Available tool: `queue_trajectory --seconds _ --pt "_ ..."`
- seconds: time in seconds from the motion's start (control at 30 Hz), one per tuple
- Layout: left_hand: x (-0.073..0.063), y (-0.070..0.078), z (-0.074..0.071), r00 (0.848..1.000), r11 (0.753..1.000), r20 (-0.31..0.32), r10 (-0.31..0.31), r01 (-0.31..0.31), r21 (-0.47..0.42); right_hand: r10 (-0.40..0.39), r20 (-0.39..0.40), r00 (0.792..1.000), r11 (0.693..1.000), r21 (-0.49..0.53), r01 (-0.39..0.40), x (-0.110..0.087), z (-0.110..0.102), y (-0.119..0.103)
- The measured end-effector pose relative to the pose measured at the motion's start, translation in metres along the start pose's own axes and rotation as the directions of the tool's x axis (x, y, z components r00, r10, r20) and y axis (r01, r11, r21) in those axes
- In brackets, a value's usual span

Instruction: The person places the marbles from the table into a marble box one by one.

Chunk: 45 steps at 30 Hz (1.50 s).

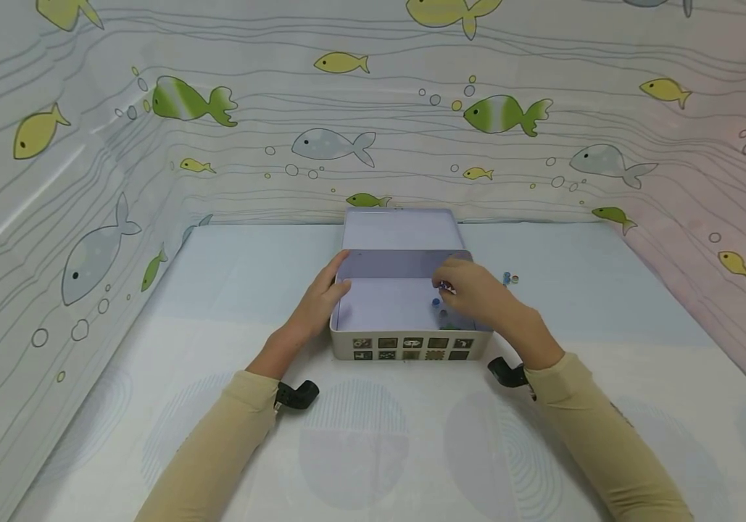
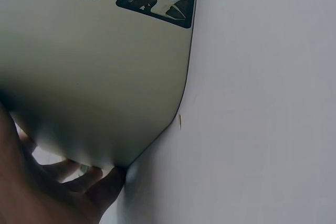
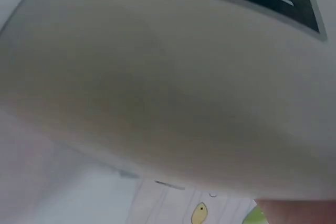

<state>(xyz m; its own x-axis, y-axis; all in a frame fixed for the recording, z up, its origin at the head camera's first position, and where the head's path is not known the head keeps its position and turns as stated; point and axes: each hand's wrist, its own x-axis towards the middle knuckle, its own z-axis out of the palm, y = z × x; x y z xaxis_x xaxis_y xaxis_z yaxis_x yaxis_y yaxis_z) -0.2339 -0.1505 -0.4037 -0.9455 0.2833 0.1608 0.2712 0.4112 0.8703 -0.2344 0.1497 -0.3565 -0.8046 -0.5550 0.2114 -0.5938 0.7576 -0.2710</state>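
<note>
A white tin box with small square pictures along its front stands on the table, its lid open at the back. My left hand grips the box's left side, thumb at the rim and fingers along the outer wall. In the left wrist view, fingers wrap the rounded corner. Over the right part of the box, my right hand has its fingers curled and pinches small blue-and-white pieces. Below it, a blue bead and other tiny pieces lie inside. The right wrist view shows mostly the box wall.
Just right of the box, a small blue piece and a tiny ring-like piece lie on the table. A pale patterned cloth covers the tabletop. Fish-printed sheets rise at the back and both sides.
</note>
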Motion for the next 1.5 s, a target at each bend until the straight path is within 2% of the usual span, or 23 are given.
queue_trajectory --seconds 0.37,0.6,0.87,1.2,1.33,1.37,1.4,1.5 --pt "0.001 0.000 0.000 1.000 1.000 -0.005 0.009 -0.009 -0.004 -0.027 0.060 0.998 1.000 0.007 0.027 0.004 0.013 -0.007" --pt "0.000 -0.002 0.000 1.000 1.000 -0.005 0.001 -0.001 -0.006 -0.016 0.181 0.983 0.999 0.049 0.007 0.009 0.016 -0.014" --pt "0.002 -0.003 0.000 1.000 1.000 -0.001 0.008 -0.008 -0.011 0.018 0.258 0.966 0.999 0.045 -0.030 0.015 0.020 -0.014" --pt "0.002 0.001 -0.001 1.000 1.000 -0.003 -0.009 0.009 -0.001 0.048 0.255 0.966 0.995 0.072 -0.069 0.016 0.018 -0.016" --pt "0.001 0.001 -0.001 1.000 1.000 -0.003 0.007 -0.007 -0.016 0.046 0.253 0.966 0.994 0.082 -0.069 0.018 0.019 -0.014" --pt "0.000 0.006 -0.002 1.000 1.000 0.006 0.002 -0.002 -0.024 0.047 0.249 0.967 0.994 0.083 -0.069 0.018 0.020 -0.013" --pt "-0.002 0.011 -0.003 1.000 1.000 0.015 0.000 0.001 -0.030 0.045 0.238 0.970 0.994 0.088 -0.068 0.018 0.020 -0.013" --pt "-0.002 0.010 -0.002 1.000 1.000 0.016 -0.003 0.003 -0.028 0.041 0.178 0.983 0.992 0.107 -0.061 0.017 0.020 -0.010"
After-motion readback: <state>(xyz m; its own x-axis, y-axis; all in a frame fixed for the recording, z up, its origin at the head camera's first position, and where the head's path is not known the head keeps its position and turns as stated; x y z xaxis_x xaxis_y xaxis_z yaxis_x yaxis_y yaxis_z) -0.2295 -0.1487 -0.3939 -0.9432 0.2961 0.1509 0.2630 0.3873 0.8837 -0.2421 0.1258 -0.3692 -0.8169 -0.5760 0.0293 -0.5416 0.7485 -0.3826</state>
